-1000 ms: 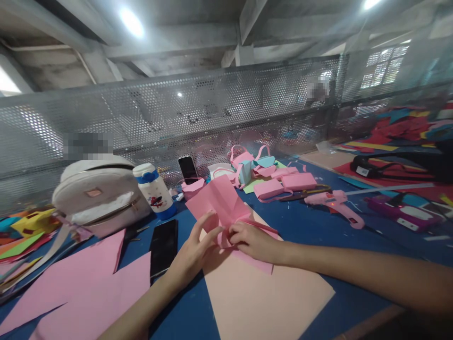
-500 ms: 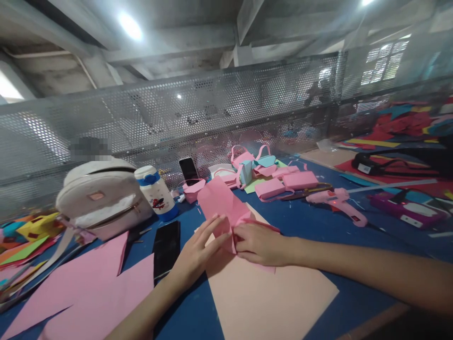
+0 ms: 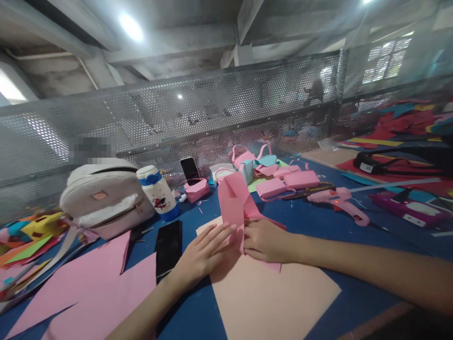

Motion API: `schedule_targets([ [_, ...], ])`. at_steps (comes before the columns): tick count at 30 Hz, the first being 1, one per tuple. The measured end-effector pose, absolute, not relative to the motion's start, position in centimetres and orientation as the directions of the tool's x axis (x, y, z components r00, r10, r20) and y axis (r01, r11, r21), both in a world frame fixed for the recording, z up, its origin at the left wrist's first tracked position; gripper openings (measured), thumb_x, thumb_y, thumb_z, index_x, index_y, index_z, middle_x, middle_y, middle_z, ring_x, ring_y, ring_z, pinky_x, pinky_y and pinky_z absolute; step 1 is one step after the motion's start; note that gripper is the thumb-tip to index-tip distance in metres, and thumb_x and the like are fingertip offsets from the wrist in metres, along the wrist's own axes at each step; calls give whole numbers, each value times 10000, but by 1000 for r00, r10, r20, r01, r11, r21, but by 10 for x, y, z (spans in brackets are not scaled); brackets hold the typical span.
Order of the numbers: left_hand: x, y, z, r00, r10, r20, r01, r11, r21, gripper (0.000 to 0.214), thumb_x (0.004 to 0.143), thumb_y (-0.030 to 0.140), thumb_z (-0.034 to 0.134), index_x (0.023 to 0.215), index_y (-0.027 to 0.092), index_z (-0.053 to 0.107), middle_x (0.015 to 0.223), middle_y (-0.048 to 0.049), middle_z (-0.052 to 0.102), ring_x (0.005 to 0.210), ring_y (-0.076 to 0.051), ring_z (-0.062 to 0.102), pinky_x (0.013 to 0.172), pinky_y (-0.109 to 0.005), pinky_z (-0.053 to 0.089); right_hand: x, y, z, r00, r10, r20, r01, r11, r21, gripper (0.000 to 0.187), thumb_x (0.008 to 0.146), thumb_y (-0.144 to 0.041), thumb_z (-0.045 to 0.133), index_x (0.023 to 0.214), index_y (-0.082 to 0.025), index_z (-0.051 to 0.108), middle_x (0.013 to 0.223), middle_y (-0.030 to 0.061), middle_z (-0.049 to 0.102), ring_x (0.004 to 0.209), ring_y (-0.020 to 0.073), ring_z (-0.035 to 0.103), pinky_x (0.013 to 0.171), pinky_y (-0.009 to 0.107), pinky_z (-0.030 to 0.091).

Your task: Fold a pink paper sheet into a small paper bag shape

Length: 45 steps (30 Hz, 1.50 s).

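A folded piece of pink paper (image 3: 232, 208) stands partly upright between my hands, with flaps spreading to the right and below. My left hand (image 3: 205, 250) lies along its left side, fingers stretched out flat and touching it. From the right, my right hand (image 3: 267, 240) has its fingers curled against the lower part of the same paper; their tips are partly hidden. Beneath both hands lies a large peach sheet (image 3: 272, 297) on the blue table.
Pink sheets (image 3: 88, 274) and a black phone (image 3: 169, 248) lie left. Behind stand a backpack (image 3: 102, 200), a bottle (image 3: 159, 196) and small paper bags (image 3: 300, 179). A pink glue gun (image 3: 341, 200) and purple device (image 3: 410, 208) are right. A perforated metal screen (image 3: 212, 118) borders the back.
The pink paper's upper panel has swung from leaning left to standing more upright, and it is now folded over at the top. Both hands have shifted only slightly.
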<state>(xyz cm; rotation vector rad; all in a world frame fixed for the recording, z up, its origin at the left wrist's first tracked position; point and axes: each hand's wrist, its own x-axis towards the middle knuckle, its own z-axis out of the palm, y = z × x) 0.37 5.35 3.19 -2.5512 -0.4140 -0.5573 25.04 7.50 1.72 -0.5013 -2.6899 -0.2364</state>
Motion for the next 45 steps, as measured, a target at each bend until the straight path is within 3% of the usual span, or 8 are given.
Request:
schedule_targets([
  [5, 4, 50, 33, 824, 189, 534, 438, -809, -391, 287, 1012, 155, 372, 1131, 188, 631, 1304, -127, 596, 1297, -242, 477, 1009, -419, 464, 252, 74, 17, -869, 296, 397, 356, 931, 86, 253, 942, -221, 498, 855, -168, 730, 835, 65, 705, 903, 220, 570, 907, 364, 409],
  [8, 1, 51, 30, 700, 293, 651, 575, -772, -271, 209, 967, 133, 472, 1016, 218, 657, 1033, -82, 665, 974, -205, 620, 791, -326, 518, 253, 73, 15, -859, 343, 380, 378, 925, 20, 259, 943, -322, 526, 879, -190, 739, 851, 64, 716, 981, 238, 568, 946, 375, 391],
  [11, 0, 54, 25, 651, 392, 650, 615, -774, -150, 146, 955, 159, 512, 950, 206, 651, 864, -48, 645, 751, -168, 587, 630, -270, 460, 253, 72, 13, -831, 407, 380, 416, 907, -62, 345, 848, -515, 629, 845, -188, 738, 847, 77, 715, 980, 263, 570, 916, 387, 402],
  [16, 6, 55, 24, 698, 433, 570, 539, -842, -21, 134, 969, 203, 507, 994, 196, 638, 913, -50, 671, 804, -172, 611, 675, -279, 461, 247, 72, 9, -769, 450, 454, 454, 885, -108, 280, 930, -352, 539, 839, -168, 730, 853, 92, 681, 913, 237, 557, 813, 362, 410],
  [23, 18, 46, 28, 575, 525, 628, 617, -782, 88, 127, 932, 326, 584, 912, 201, 574, 852, -32, 633, 783, -183, 590, 667, -287, 454, 240, 74, 11, -574, 684, 450, 248, 670, -700, 413, 934, -244, 460, 531, -173, 404, 643, -23, 435, 614, 115, 429, 583, 261, 314],
  [27, 22, 45, 24, 521, 517, 679, 661, -747, 62, 144, 916, 317, 599, 864, 199, 533, 789, -19, 575, 720, -182, 543, 614, -281, 409, 236, 70, 13, -551, 744, 378, 98, 508, -856, 450, 944, -367, 449, 565, -198, 274, 625, -47, 314, 590, 111, 336, 561, 261, 268],
  [35, 20, 43, 24, 459, 540, 706, 638, -753, 161, 188, 941, 296, 554, 788, 196, 514, 736, -10, 525, 671, -164, 493, 597, -271, 371, 234, 61, 15, -568, 751, 335, 107, 472, -875, 499, 934, -410, 492, 535, -187, 292, 617, -47, 315, 623, 118, 341, 637, 268, 319],
  [45, 17, 42, 21, 382, 621, 684, 590, -734, 337, 163, 885, 246, 652, 797, 199, 523, 784, -2, 512, 714, -156, 492, 618, -267, 374, 237, 53, 22, -640, 655, 401, 83, 578, -812, 180, 878, -274, 598, 790, -152, 697, 1035, 65, 658, 979, 202, 598, 851, 290, 460],
])
